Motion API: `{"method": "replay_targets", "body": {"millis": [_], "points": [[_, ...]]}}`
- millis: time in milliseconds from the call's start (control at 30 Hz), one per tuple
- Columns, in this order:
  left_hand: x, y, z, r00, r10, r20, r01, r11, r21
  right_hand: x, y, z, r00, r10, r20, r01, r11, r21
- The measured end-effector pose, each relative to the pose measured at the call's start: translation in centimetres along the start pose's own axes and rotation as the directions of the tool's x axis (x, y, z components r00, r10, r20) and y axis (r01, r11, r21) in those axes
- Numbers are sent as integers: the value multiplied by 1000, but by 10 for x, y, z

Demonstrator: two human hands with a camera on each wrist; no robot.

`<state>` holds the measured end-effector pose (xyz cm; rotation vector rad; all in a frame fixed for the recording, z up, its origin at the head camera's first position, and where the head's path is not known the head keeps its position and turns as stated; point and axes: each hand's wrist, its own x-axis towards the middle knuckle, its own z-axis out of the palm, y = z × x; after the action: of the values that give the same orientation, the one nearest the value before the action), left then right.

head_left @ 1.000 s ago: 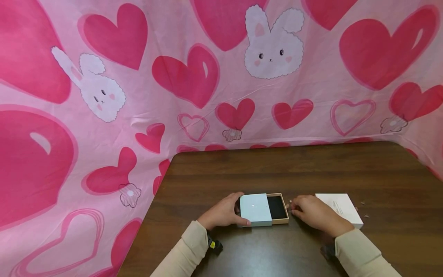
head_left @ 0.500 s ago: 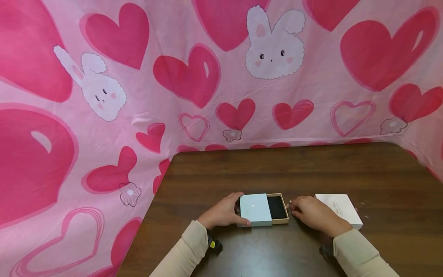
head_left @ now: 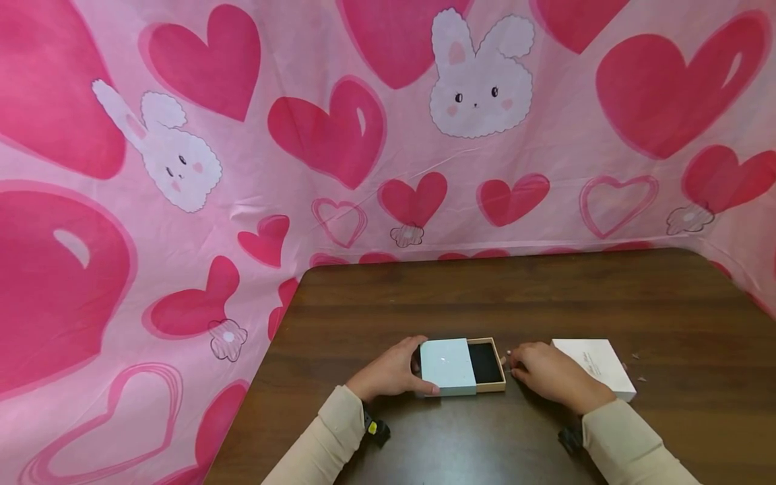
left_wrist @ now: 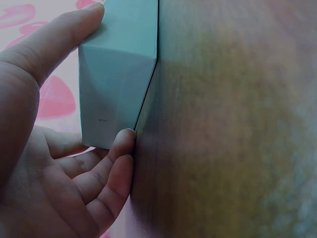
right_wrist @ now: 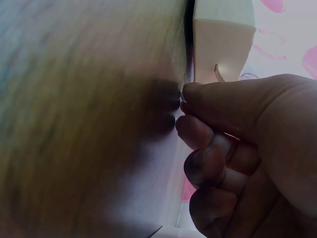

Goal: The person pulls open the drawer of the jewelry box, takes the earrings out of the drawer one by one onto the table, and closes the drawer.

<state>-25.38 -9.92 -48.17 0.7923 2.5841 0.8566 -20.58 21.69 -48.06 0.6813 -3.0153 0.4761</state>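
My left hand grips the closed end of a light blue box sleeve, thumb along the near side and fingers round the far side. Out of the sleeve's right end sticks a tan drawer, partly pulled out, with a black insert inside. A small ribbon tab hangs from the drawer's end wall. Just right of it, low over the table, my right hand pinches a tiny pale item between thumb and forefinger. A thin pin shows beside it; I cannot tell its kind.
A white box with faint lettering lies on the wooden table, partly behind my right hand. Small bits are scattered to its right. A pink heart-and-rabbit cloth hangs behind and at the left.
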Motion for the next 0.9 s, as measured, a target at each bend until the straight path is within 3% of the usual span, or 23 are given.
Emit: {"method": "replay_targets", "body": {"millis": [900], "points": [[-1,2,-1,1000,-11,10,11,1000,-7,0,0,0,1000,17,7,-17,1000,10]]}}
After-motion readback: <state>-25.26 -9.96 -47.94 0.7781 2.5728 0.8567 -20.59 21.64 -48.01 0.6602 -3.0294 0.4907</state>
